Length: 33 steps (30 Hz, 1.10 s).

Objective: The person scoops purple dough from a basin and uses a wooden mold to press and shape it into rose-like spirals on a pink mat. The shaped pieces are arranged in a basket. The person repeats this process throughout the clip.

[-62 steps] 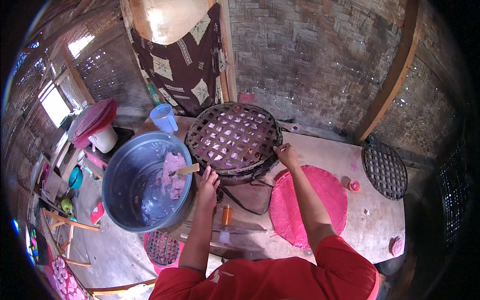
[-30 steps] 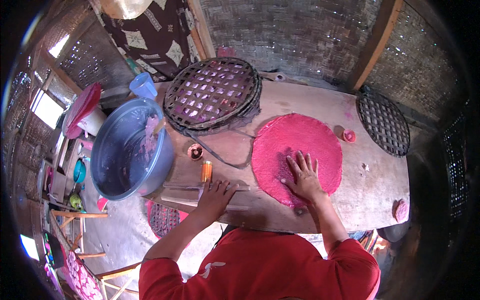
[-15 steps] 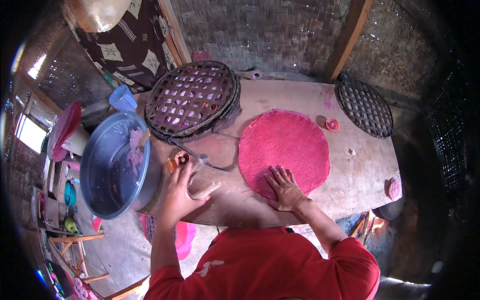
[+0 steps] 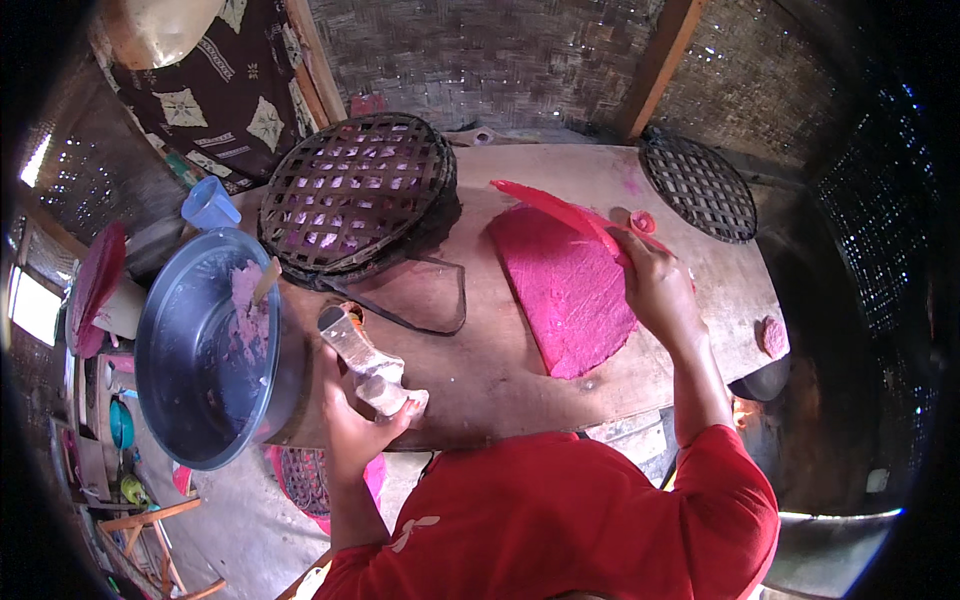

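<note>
My left hand (image 4: 352, 430), over the table's front-left part, is closed around a pale, knobbed wooden tool (image 4: 372, 368) with a dark end. What the tool is exactly, I cannot make out. On the tabletop lies a thin, round pink sheet (image 4: 568, 295), perhaps dough. My right hand (image 4: 655, 280) grips this sheet at its right side, and its far part stands lifted and folded up. The fingers of that hand are partly hidden. Just beyond them sits a small pink cup (image 4: 642, 221).
A large grey-blue basin (image 4: 165, 400) with pink paste and a stick stands left of a stack of round woven trays (image 4: 350, 190) with a loose strap. Behind it is a blue jug (image 4: 210, 204). Another woven tray (image 4: 700, 190) and a pink lump (image 4: 772, 338) lie right.
My right hand has gone from lying flat on the pink sheet to gripping and lifting it, moving right and away. My left hand has moved slightly nearer me and turned the wooden tool upward.
</note>
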Each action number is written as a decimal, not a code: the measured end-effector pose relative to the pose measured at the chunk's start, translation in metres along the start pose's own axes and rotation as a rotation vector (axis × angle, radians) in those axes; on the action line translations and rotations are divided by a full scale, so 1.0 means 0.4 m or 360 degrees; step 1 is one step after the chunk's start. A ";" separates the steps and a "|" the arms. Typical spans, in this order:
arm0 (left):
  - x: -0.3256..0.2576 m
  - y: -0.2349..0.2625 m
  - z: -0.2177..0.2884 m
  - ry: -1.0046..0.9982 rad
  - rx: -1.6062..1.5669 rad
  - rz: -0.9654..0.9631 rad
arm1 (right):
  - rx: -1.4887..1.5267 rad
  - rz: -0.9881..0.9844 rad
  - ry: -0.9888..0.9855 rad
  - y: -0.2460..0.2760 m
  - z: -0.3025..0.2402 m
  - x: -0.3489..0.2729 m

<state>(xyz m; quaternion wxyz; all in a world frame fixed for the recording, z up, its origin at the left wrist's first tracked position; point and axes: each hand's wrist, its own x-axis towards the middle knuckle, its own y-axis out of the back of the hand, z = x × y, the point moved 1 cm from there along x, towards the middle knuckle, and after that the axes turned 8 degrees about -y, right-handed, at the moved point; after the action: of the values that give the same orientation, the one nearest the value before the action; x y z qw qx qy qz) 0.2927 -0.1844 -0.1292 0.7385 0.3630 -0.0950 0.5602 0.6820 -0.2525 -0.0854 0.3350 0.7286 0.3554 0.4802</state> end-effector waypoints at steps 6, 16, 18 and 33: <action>-0.012 -0.012 -0.040 -0.0012 -0.0250 0.0245 | -0.0553 -0.0443 -0.0394 -0.174 0.063 -0.039; 0.003 -0.024 -0.033 0.0013 -0.0265 -0.0020 | -0.0395 -0.0332 -0.0235 -0.436 0.090 -0.184; 0.004 -0.032 -0.036 0.0037 -0.0350 0.0045 | -0.0233 -0.0362 -0.0567 -0.454 0.073 -0.183; -0.009 -0.026 -0.057 0.0033 -0.0431 0.0171 | 0.0140 0.0018 0.0253 -0.154 -0.027 -0.016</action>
<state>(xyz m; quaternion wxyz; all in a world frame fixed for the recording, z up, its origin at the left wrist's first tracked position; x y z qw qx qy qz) 0.2948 -0.1737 -0.1521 0.7506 0.2485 -0.1814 0.5848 0.6580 -0.2241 -0.1360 0.2707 0.7042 0.3975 0.5224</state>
